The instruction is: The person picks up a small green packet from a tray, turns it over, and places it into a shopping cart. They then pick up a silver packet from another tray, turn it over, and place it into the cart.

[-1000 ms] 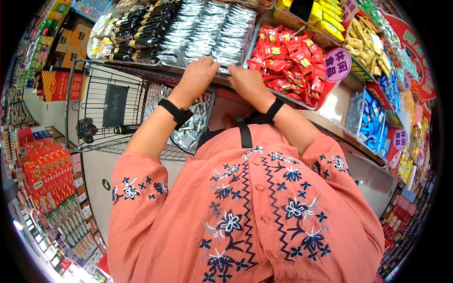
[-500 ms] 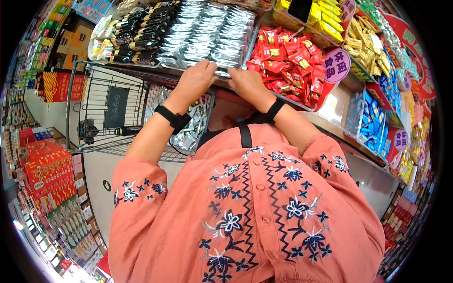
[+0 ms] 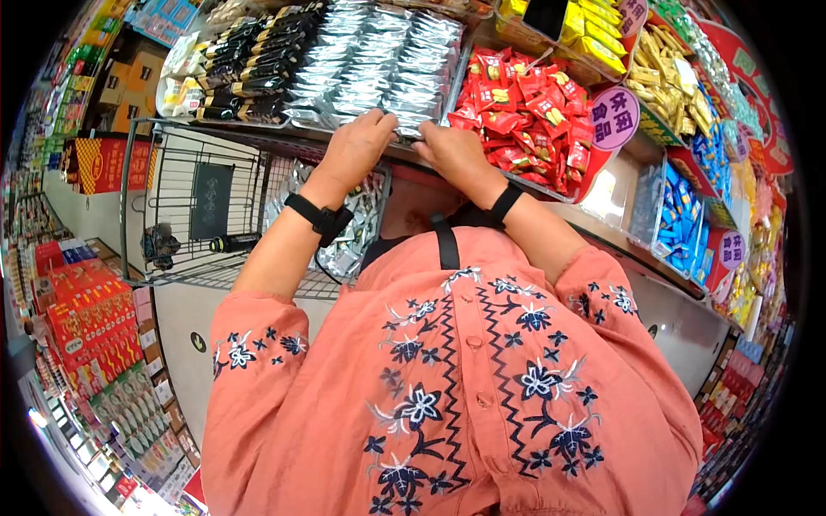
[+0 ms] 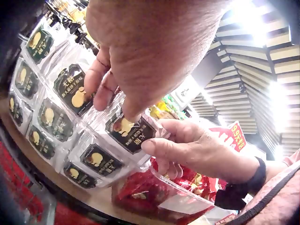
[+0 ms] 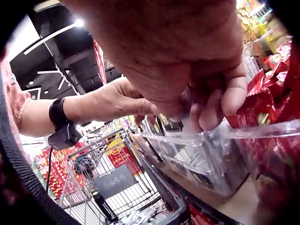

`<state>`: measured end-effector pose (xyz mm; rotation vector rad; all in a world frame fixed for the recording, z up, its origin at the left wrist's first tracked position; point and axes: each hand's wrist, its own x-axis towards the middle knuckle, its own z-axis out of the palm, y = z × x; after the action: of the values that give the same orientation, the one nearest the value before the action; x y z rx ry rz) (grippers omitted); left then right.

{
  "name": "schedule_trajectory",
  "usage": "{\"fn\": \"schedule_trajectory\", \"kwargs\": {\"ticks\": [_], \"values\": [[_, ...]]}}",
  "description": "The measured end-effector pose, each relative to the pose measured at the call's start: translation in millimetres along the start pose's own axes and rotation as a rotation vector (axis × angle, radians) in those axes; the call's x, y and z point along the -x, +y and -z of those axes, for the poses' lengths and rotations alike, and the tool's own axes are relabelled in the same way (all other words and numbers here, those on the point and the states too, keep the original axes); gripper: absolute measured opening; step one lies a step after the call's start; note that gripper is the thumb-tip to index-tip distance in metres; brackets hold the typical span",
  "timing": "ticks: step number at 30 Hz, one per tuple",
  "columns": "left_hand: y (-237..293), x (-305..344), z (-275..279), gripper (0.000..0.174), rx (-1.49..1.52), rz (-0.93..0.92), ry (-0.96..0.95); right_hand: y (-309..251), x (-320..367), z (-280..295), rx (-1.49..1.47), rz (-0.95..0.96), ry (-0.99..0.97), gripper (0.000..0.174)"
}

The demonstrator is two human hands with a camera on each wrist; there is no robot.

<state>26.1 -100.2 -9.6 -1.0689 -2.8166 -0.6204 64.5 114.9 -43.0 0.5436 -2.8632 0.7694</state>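
Note:
At the front edge of the bin of silver packets (image 3: 370, 60), both hands are close together. The left hand (image 3: 354, 148) has its thumb and fingers on a silver packet with a black label (image 4: 130, 133), as the left wrist view shows. From the other side, the right hand (image 3: 458, 156) pinches the same packet's edge, its thumb (image 4: 152, 146) over the front. Similar packets (image 4: 56, 119) stand in rows behind the clear bin wall. In the right wrist view, the right palm hides much of the packet.
A wire shopping cart (image 3: 206, 202) stands at the left with loose silver packets (image 3: 353, 232) inside. Red packets (image 3: 529, 112) fill the bin to the right, beside a round purple sign (image 3: 616, 119). Black-wrapped packets (image 3: 267, 64) lie to the left.
The hands stay at the same bin edge, with the left hand slightly lower in the head view. Both keep near the packet; the cart and bins hold their places.

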Motion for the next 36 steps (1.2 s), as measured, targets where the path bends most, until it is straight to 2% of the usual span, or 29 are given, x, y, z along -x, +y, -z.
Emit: {"fn": "schedule_trajectory", "kwargs": {"ticks": [5, 17, 22, 26, 32, 36], "values": [[-5, -5, -3, 0.016, 0.02, -0.018, -0.005, 3, -4, -4, 0.029, 0.019, 0.059, 0.022], [-8, -2, -10, 0.014, -0.072, -0.067, -0.002, 3, -7, -11, 0.105, 0.027, -0.045, 0.02], [-4, 0, -9, 0.016, -0.146, -0.113, 0.018, 4, -6, -11, 0.113, 0.06, -0.03, 0.021], [-2, 3, -7, 0.018, -0.055, -0.059, 0.04, 6, -3, -9, 0.056, 0.062, 0.001, 0.025], [11, 5, 3, 0.019, 0.032, 0.02, 0.073, -10, -2, 20, -0.028, -0.056, -0.029, 0.032], [14, 6, 3, 0.018, 0.04, 0.017, 0.089, -6, -8, 23, -0.164, -0.147, 0.04, 0.03]]}}
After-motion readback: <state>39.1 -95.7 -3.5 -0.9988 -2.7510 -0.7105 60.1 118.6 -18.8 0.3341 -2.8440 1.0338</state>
